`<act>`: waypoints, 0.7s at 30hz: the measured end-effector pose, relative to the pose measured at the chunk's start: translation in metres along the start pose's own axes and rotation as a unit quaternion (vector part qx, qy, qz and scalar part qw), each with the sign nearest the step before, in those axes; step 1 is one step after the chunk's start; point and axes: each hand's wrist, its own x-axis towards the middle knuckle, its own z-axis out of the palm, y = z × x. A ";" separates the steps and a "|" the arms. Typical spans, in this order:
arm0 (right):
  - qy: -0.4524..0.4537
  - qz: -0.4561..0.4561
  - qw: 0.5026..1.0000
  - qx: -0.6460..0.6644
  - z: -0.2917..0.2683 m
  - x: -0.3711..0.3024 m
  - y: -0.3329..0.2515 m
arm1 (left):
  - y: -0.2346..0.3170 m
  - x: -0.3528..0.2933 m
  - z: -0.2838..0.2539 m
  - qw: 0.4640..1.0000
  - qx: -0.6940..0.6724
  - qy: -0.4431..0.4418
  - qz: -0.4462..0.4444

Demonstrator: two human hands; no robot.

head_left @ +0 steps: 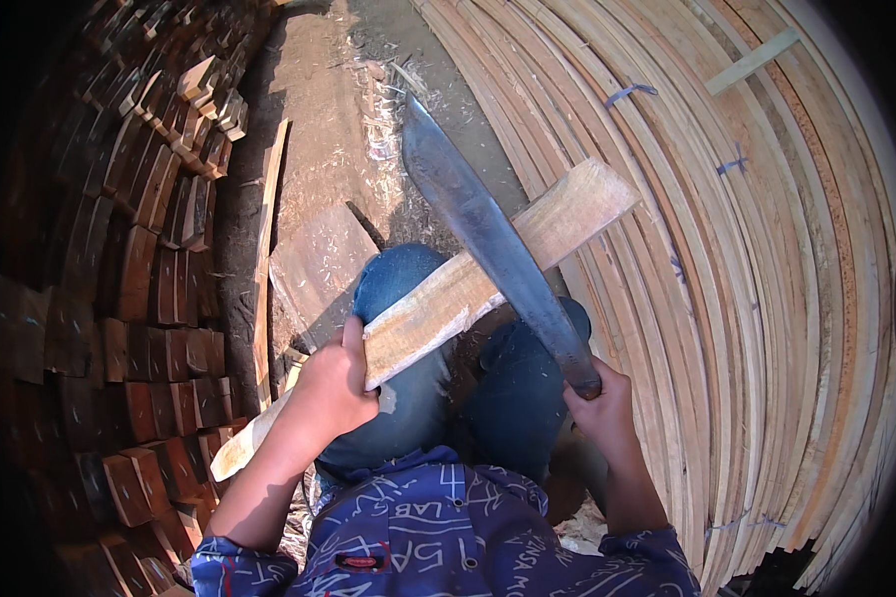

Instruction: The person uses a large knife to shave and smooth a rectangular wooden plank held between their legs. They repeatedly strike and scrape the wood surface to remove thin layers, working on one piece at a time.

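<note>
Gripping the wooden board (423,318) by one end with curled fingers (352,343), the left hand (327,391) reaches forward; the right hand (607,406) clutches the machete (478,224), crossing the board above blue jeans (398,423). White letters (432,510) dot the shirt (443,547).

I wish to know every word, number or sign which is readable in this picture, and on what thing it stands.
Dark blue shirt: white printed letters and scribbles, partly legible; I do not copy them out.
Red patch on the shirt's front: too small to read.
Machete and wooden board: no lettering I can make out.
</note>
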 end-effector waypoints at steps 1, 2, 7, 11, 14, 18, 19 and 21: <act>0.004 0.031 0.999 0.026 -0.002 0.002 -0.004 | 0.000 0.002 -0.004 1.000 0.008 0.008 0.015; 0.001 0.065 0.997 0.051 -0.005 0.005 -0.021 | -0.002 0.000 -0.002 1.000 0.013 0.013 0.024; 0.047 0.112 0.986 0.111 0.003 0.014 -0.015 | -0.006 -0.001 0.004 1.000 -0.004 0.025 0.018; 0.043 0.076 0.994 0.071 0.009 0.004 -0.013 | -0.002 -0.001 0.000 1.000 -0.023 0.007 -0.007; 0.043 0.066 0.994 0.070 0.005 0.004 -0.022 | -0.004 0.000 -0.002 0.999 -0.044 0.001 -0.009; 0.075 0.051 0.993 0.074 -0.008 0.022 -0.034 | -0.002 0.001 -0.001 0.998 -0.058 0.005 -0.003; 0.096 0.051 0.991 0.079 -0.012 0.028 -0.035 | -0.004 0.002 0.001 0.999 -0.052 0.012 0.007; 0.132 0.049 0.986 0.087 -0.021 0.044 -0.037 | -0.003 0.001 0.001 0.998 -0.050 0.024 0.018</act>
